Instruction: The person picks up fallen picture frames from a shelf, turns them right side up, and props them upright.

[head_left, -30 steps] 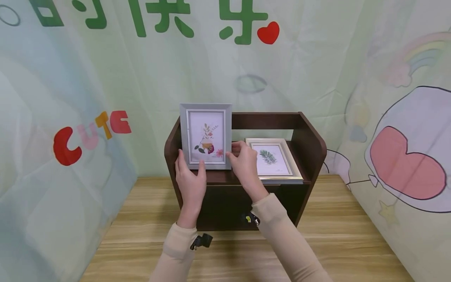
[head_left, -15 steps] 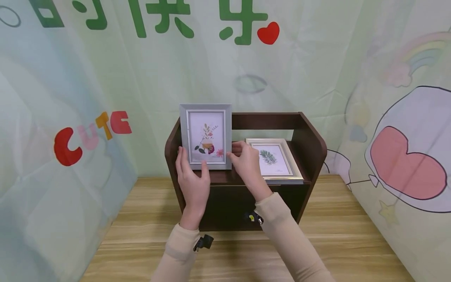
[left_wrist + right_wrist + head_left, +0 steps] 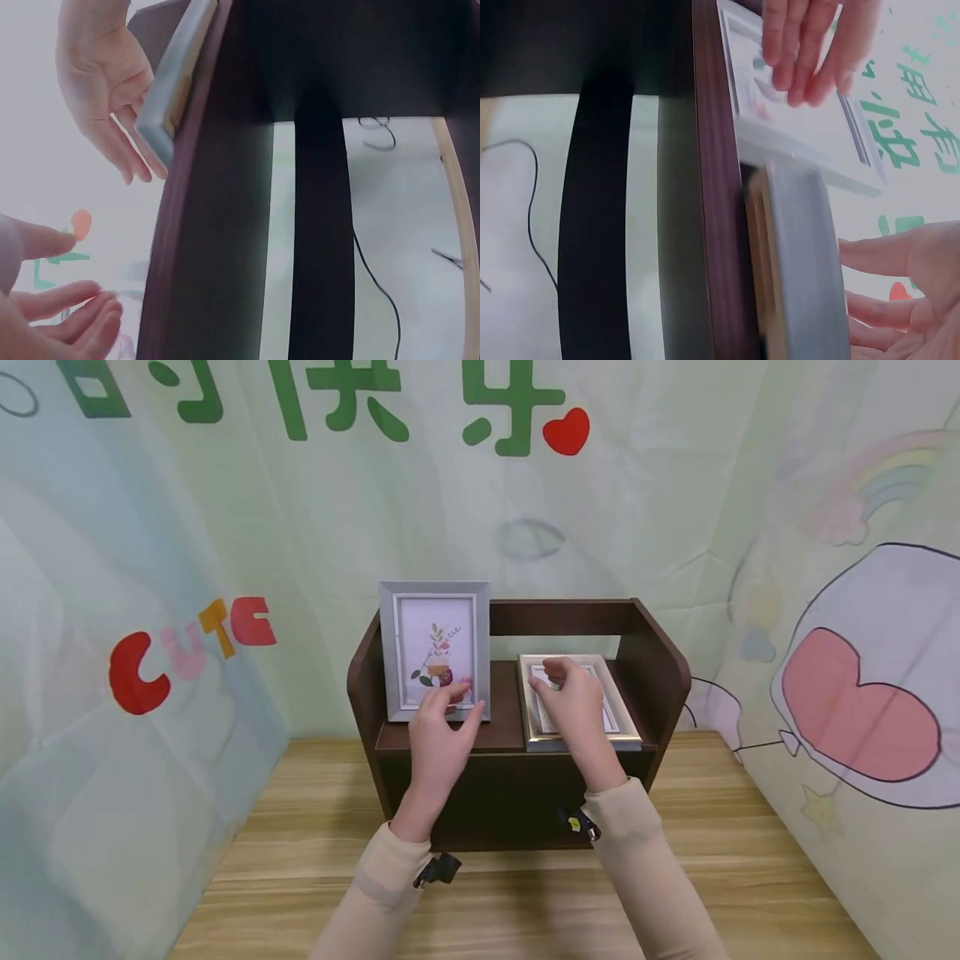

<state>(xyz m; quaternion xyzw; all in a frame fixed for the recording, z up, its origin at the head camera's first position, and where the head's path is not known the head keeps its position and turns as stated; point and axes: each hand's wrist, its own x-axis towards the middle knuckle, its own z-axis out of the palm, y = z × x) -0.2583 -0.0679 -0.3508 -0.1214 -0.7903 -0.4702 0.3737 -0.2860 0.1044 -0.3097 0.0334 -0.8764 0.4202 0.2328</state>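
Note:
A grey picture frame with a flower print stands upright at the left of a dark brown shelf. My left hand is in front of its lower right part, thumb and fingers apart and holding nothing. On the right of the shelf lies a second picture frame, pale gold, face up. Over it is my right hand, fingers loosely bent and nothing between them, covering most of the print. In the right wrist view the right-hand fingers are beside the lying frame's edge.
The shelf stands on a wood-grain table and has raised sides and a back rail. Below its top board is a dark lower compartment. A printed cloth surrounds the table at the back and sides.
Both hands have come off the standing frame. The left hand has moved right, in front of it; the right hand has moved right, over the lying frame. The standing frame stays in place.

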